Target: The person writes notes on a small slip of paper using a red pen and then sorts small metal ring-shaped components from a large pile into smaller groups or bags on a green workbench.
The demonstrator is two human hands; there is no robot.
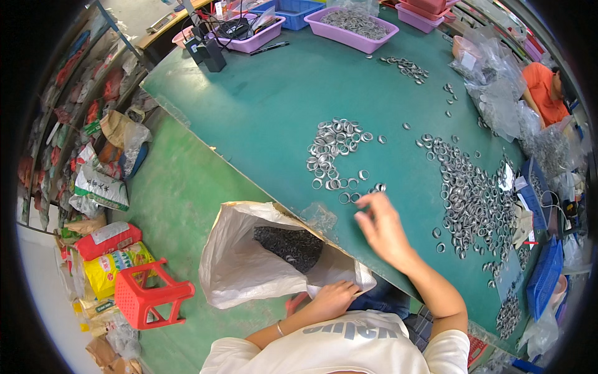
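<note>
My left hand (336,299) is closed on the near rim of a large white woven sack (230,249), whose mouth gapes beside the table edge. Dark grey metal rings (289,246) lie inside the sack. Over the green table (261,118), my right hand (381,227) has its fingers bent but apart, and I see nothing held in it. Its fingertips are close to a few silver rings (377,187). Just beyond lies a loose pile of silver metal rings (336,146). A crumpled clear plastic bag (319,216) rests at the table edge by the sack.
A larger spread of rings (470,193) covers the table's right side. Along the back stands a pink tray of small parts (352,28). A blue basket (544,271) is at the right. On the floor at left stands a red stool (152,293). A person in orange (546,93) sits far right.
</note>
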